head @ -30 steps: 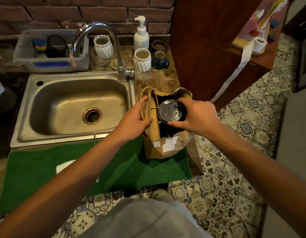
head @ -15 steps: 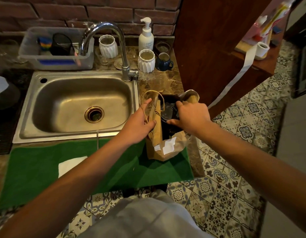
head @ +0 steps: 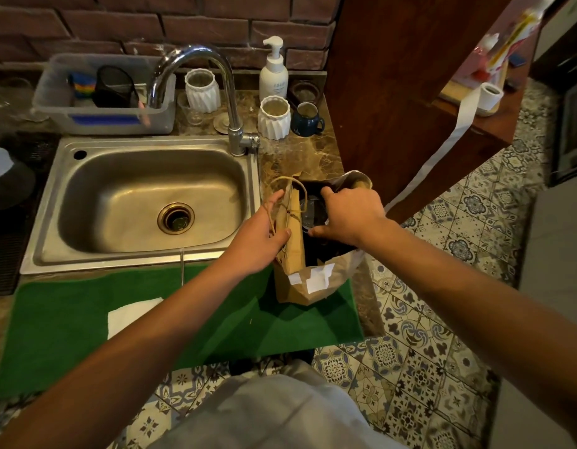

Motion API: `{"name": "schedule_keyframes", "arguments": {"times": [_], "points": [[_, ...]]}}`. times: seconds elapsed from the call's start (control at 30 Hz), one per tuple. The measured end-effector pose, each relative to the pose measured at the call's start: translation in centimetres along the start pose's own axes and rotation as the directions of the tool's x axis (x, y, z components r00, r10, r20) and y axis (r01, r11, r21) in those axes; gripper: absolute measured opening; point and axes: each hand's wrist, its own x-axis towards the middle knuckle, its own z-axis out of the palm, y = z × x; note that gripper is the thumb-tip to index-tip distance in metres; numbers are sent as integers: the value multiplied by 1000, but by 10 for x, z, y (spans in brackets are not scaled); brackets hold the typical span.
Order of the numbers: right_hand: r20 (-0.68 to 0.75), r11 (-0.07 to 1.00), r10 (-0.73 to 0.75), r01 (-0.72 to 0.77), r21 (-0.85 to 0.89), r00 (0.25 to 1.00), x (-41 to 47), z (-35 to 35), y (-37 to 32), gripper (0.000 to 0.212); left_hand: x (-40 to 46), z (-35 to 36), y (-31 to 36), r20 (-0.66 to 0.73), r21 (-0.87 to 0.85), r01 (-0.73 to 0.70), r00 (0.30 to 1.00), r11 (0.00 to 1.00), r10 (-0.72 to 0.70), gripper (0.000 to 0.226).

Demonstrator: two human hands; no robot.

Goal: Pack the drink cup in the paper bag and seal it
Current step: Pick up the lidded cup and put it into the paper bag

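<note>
The cup (head: 313, 210) is lowered into the open bag (head: 292, 254) by the right hand (head: 348, 218); the bag's 9 o'clock edge is gripped by the left hand (head: 258, 241); sealing is outstanding.

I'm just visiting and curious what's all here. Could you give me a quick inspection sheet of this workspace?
Surface: marble counter with green mat.
Job's things: bag upright and open on the mat; cup low inside.
Clutter: sink, tap, soap, white pots, mug, bin, napkin.
Hands: left hand grips the bag's side; right hand is in its mouth.
Cables: nothing seen.
Surroundings: brick wall, tiled floor.
</note>
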Motion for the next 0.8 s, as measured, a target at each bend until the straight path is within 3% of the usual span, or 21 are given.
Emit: {"name": "schedule_keyframes", "arguments": {"times": [0.13, 0.27, 0.4, 0.57, 0.8], "points": [[-47, 999, -48, 48, 5, 998, -2, 6, 1, 81, 0, 1, -1, 11, -39, 1, 1000, 999, 0, 77], [-90, 998, 4, 2, 64, 996, -5, 9, 9, 81, 1, 2, -2, 3, -74, 15, 1000, 997, -14, 76], [-34, 1000, -5, 5, -8, 999, -8, 16, 8, 78, 0, 6, -1, 11, -67, 3, 1000, 998, -3, 76], [-17, 999, 26, -25, 30, 1000, -10, 18, 9, 78, 1, 6, 1, 4, -94, 12, 1000, 996, -12, 78], [-249, 983, 61, -14, 185, 967, -34, -27, 17, 52, -4, 3, 6, -9, -189, 38, 999, 981, -40, 83]]}}
